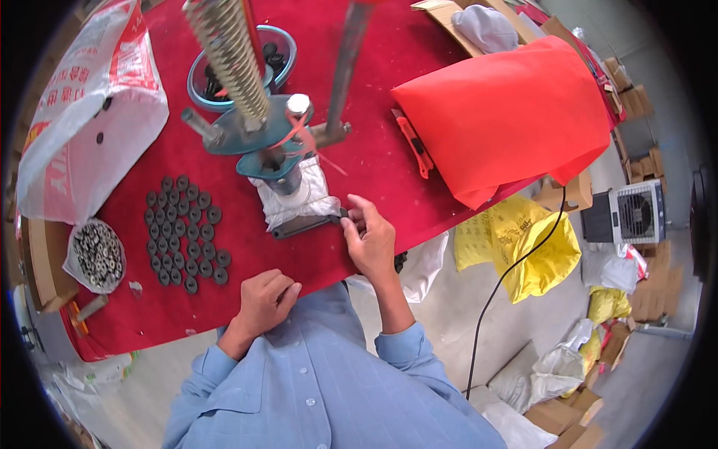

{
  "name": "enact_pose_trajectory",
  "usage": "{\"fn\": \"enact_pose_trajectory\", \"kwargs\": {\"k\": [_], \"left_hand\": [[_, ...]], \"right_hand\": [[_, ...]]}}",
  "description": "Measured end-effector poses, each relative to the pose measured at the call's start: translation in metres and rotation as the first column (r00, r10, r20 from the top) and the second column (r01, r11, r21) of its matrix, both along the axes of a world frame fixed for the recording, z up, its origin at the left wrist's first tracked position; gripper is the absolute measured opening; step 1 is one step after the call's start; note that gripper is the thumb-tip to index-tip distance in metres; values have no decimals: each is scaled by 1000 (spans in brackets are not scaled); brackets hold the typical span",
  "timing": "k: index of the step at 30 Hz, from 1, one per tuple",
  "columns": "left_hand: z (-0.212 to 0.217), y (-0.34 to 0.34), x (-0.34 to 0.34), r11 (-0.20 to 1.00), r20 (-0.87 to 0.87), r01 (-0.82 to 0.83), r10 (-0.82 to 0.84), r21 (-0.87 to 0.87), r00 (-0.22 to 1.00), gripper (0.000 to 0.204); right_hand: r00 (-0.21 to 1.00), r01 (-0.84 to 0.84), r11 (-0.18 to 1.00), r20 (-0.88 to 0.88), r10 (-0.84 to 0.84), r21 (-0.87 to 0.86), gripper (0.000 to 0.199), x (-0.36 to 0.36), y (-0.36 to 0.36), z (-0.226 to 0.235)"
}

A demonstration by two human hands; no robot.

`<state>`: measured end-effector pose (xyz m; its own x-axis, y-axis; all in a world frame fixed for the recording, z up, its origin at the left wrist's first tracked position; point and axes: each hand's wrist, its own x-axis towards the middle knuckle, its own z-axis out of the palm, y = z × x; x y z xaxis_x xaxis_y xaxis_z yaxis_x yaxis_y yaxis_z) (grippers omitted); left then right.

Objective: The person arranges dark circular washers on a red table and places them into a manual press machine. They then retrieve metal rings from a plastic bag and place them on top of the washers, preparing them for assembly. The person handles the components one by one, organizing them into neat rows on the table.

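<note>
Fingertips of the right hand [368, 238] pinched a small dark disc [343, 213] at the hand press [278, 161] base; left hand [263, 299] rested curled, empty, on the red surface [374, 161]. Seating it squarely looked key.

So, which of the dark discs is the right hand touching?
The right hand pinches the single dark disc at the base of the press. The other discs lie in rows on the red cloth, nearer the left hand.

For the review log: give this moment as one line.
right hand: pinching small dark part at press base | left hand: resting on red table | dark discs: laid in rows
</note>
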<state>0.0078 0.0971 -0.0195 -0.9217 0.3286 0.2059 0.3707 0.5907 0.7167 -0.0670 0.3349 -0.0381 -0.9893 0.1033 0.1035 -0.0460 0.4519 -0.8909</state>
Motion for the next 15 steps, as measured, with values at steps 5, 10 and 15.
{"fn": "enact_pose_trajectory", "kwargs": {"k": [5,10,15], "left_hand": [[-7,0,-2,999,-58,14,-12,35,998,16],[-7,-1,-4,998,-63,29,-25,53,998,16],[-7,-1,-4,997,-69,32,-27,69,997,16]], "right_hand": [[1000,14,995,16,-12,-95,44,0,3,-6],[1000,17,992,-2,-17,-123,46,1,3,-12],[999,-18,971,-31,11,-240,32,3,7,-14]]}}
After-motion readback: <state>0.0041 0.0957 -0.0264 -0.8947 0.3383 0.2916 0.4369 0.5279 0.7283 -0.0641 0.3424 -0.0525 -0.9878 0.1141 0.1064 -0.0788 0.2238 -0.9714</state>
